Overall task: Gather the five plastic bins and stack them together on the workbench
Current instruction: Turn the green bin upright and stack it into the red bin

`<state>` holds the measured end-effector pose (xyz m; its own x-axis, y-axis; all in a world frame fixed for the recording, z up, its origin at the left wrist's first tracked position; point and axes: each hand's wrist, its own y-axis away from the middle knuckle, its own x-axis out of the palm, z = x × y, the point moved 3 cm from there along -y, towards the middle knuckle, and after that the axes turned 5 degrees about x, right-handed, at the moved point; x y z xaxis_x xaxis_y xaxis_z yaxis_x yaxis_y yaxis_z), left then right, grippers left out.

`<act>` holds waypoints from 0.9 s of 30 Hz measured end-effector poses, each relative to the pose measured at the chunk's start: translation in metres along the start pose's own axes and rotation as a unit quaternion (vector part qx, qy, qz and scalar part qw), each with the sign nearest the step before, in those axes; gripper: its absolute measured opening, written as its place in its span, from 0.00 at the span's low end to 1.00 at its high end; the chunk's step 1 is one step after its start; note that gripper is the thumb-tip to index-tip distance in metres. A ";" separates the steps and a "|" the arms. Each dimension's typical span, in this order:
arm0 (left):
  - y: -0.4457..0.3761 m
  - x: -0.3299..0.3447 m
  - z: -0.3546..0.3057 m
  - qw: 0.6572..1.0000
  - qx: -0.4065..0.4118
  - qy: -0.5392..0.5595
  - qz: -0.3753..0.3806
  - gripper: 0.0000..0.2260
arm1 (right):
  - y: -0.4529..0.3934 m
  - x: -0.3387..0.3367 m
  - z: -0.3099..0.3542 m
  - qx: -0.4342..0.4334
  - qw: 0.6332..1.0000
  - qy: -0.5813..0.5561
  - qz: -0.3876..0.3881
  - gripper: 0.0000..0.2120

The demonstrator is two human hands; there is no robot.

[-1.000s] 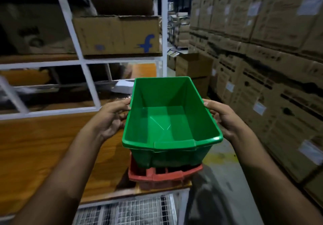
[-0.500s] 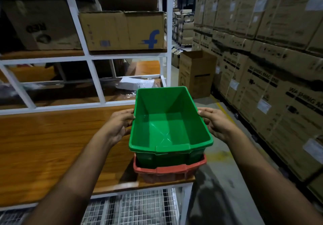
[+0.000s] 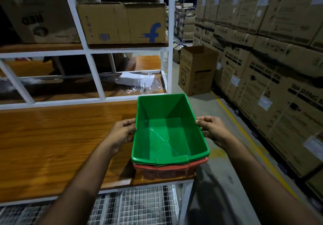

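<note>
Green bin (image 3: 167,133) nested in red bin (image 3: 167,169) on tabletop (image 3: 52,137); fingers (image 3: 126,122) both sides pinch its rim; other bins unseen.

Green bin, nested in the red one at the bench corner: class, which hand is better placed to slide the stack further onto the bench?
Right, probably. The right hand grips the green bin on its aisle side, so it can push toward the workbench.
</note>
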<state>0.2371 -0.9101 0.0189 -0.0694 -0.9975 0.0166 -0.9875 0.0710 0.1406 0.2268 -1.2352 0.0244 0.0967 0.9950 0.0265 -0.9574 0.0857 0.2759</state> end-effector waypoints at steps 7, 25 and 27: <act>0.004 -0.003 0.007 1.000 -0.004 -0.020 -0.003 0.15 | 0.002 -0.001 -0.007 -0.006 1.000 0.017 0.008 0.09; 0.015 0.001 0.006 0.999 -0.003 -0.036 -0.028 0.15 | 0.009 -0.001 -0.001 -0.023 0.995 0.095 0.006 0.08; 0.015 0.002 0.005 0.998 -0.004 -0.047 -0.028 0.16 | 0.011 -0.001 0.000 -0.021 0.995 0.102 0.005 0.07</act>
<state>0.2215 -0.9107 0.0162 -0.0278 -0.9960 -0.0850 -0.9889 0.0150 0.1475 0.2166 -1.2356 0.0273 0.0334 0.9854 -0.1670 -0.9691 0.0727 0.2357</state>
